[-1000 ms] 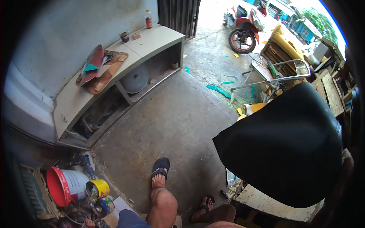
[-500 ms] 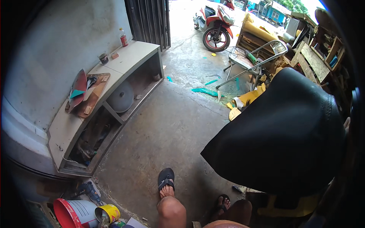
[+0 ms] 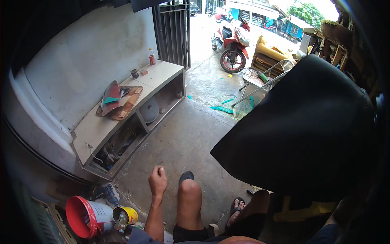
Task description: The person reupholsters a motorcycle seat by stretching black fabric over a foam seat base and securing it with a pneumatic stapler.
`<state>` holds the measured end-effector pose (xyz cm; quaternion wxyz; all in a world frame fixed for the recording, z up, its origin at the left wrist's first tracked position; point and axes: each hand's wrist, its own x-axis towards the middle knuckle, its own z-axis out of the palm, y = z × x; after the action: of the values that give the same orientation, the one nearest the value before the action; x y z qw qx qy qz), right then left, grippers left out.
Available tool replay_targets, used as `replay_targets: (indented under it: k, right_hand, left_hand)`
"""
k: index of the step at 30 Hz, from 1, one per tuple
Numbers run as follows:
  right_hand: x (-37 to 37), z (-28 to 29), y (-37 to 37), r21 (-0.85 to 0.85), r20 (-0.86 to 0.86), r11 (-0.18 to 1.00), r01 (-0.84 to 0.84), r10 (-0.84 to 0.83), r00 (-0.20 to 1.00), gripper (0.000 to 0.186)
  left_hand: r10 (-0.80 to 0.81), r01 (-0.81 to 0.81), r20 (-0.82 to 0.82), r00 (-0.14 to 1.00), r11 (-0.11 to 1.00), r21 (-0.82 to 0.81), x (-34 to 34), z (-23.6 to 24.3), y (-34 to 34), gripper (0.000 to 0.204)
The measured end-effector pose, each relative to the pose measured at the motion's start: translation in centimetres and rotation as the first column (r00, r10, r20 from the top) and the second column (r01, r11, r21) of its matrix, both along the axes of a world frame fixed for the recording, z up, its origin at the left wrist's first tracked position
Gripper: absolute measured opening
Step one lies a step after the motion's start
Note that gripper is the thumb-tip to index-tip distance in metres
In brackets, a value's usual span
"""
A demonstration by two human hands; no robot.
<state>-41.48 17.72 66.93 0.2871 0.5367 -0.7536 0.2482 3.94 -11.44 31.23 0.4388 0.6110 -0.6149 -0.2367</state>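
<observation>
Black sheet [image 3: 296, 130]: raised at your right side, above the floor [image 3: 162, 138], bowed, one pointed corner aimed toward the bench's front edge. Its upper edge hides part of the folding chair [image 3: 252, 80], where a green tool [image 3: 262, 76] lies on the seat.

Left hand [image 3: 157, 181]: raised beside your bent left knee, apart from the sheet. Fingers curled together, with nothing visible in them.

Right hand: hidden at the dark right side, probably behind the sheet; you cannot tell how its fingers stand.

Bench [image 3: 91, 136]: along the wall. Near its far end, toward the back edge, stands a red-labelled bottle [image 3: 151, 57]; a dark cup [image 3: 134, 74] and a small box [image 3: 144, 72] stand nearer you. Around mid-bench, a brown board [image 3: 132, 99] reaches the front edge, with a red piece [image 3: 110, 90] on it.

Beyond the bench's near end, on your left: white bucket [image 3: 103, 213] with red rim, yellow can [image 3: 132, 215] just beside it.
</observation>
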Motion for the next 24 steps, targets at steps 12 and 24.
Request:
replay_targets:
  k: [12,24]
  right_hand:
    - [-0.9,2.9,17.8,-0.132,-0.091,0.950,0.284,-0.297,0.951,0.041]
    - [-1.3,-5.7,41.5,-0.453,0.878,0.487,0.747,0.098,0.469,0.056]
  left_hand:
    - [-0.038,0.776,-0.923,0.384,0.556,0.300,-15.7,1.3,11.1,0.077]
    - [-0.158,0.758,-0.821,0.549,0.510,0.408,-8.7,2.3,12.2,0.074]
